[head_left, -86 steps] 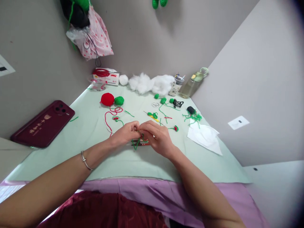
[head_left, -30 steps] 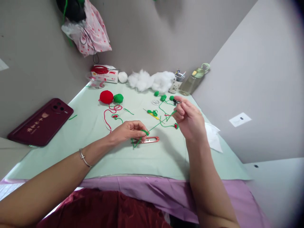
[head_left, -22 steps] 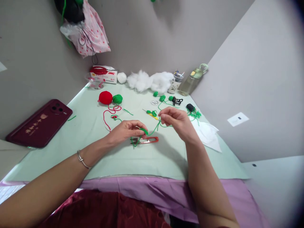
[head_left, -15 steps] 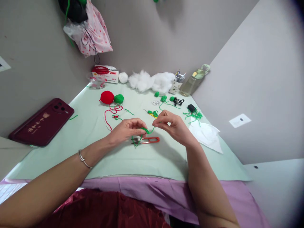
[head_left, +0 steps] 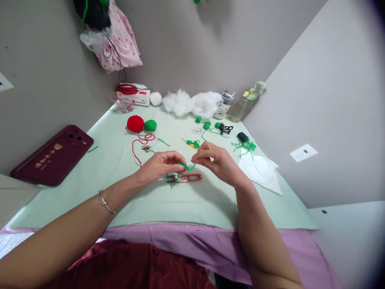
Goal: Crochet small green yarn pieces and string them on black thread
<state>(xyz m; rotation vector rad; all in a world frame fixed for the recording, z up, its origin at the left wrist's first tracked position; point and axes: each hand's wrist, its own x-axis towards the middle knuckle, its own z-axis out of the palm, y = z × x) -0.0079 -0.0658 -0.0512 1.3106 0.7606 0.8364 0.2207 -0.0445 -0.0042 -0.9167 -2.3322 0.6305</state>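
Observation:
Between thumb and fingers, my left hand (head_left: pixel 162 163) pinches a small green crocheted piece (head_left: pixel 183 165) with a bit of red at its lower edge. My right hand (head_left: pixel 212 158) is closed on a thin pale needle (head_left: pixel 189 163), whose tip reaches the piece's right side. Green yarn runs from the piece toward my right fingertips, and another green strand (head_left: pixel 172 185) loops down below my left hand. Under the hands lie orange-handled thread snips (head_left: pixel 194 177), blades pointing left. A small red and green crocheted piece (head_left: pixel 146 148) rests beyond my left hand.
Red yarn (head_left: pixel 135 123) and green yarn (head_left: pixel 150 125) balls sit at the back left, before white stuffing (head_left: pixel 180 103). A phone-shaped maroon case (head_left: pixel 54 154) lies left. A bottle (head_left: pixel 245 102) and pen cup (head_left: pixel 224 107) stand back right; white sheets (head_left: pixel 258 172) lie right.
My right hand has lowered slightly and come a little closer to the crocheted piece. The pale needle now shows between the hands, where a taut green strand showed before.

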